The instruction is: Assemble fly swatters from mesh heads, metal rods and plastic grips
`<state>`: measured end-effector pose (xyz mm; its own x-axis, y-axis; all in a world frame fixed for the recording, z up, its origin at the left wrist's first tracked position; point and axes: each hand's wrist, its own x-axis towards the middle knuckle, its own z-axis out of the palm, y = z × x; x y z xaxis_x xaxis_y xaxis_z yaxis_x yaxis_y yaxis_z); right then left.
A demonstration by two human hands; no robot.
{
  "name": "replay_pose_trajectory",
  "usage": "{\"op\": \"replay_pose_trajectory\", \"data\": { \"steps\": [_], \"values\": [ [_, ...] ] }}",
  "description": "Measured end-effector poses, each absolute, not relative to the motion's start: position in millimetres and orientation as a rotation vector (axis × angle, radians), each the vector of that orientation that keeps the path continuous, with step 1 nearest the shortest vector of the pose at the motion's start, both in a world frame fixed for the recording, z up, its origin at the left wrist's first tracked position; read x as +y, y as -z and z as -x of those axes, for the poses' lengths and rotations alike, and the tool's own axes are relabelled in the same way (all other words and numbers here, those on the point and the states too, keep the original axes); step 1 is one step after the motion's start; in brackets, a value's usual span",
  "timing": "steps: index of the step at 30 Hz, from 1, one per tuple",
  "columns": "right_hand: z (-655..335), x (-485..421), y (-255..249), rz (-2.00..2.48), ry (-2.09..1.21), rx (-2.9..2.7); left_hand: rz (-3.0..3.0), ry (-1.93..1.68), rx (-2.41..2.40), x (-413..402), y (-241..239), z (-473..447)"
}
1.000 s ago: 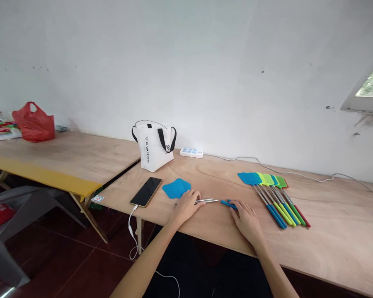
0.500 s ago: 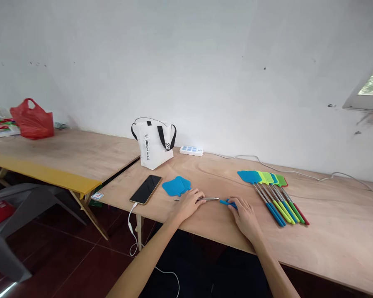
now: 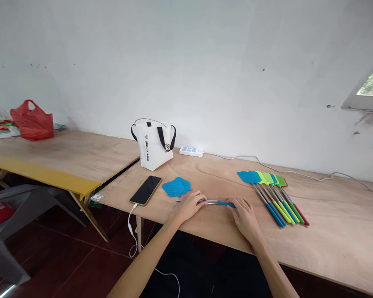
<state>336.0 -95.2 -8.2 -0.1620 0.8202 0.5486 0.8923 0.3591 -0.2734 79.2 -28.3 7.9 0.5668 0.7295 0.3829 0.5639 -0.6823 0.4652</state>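
My left hand (image 3: 192,205) is closed around a thin metal rod (image 3: 211,202) lying low over the table, its far end showing past the wrist side. In my right hand (image 3: 244,213) the fingers are closed on a blue handle (image 3: 224,203). Rod and handle meet end to end in one line between the hands; how deep the rod sits is hidden. A second bit of blue shows by the right fingertips. Two blue fly swatter heads (image 3: 173,188) overlap just beyond my left hand. Several fly swatters (image 3: 275,203) with coloured heads and handles lie in a row right of my right hand.
A smartphone (image 3: 146,190) on a white cable lies at the left. Behind it stand a white bag (image 3: 153,151) with black straps and a power strip (image 3: 191,151) by the wall. A red plastic bag (image 3: 34,122) is on another table; a grey chair (image 3: 15,223) stands below.
The gap between rod and blue handle has closed, and their ends now meet. My left hand moved slightly to the right; the right hand stayed nearly in place.
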Motion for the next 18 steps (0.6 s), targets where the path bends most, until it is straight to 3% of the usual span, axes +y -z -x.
{"op": "replay_pose_trajectory", "data": {
  "steps": [18],
  "values": [
    [-317, -97, 8, 1.328, 0.0, -2.133, -2.434, -0.749, 0.789, -35, -7, -87]
  ]
}}
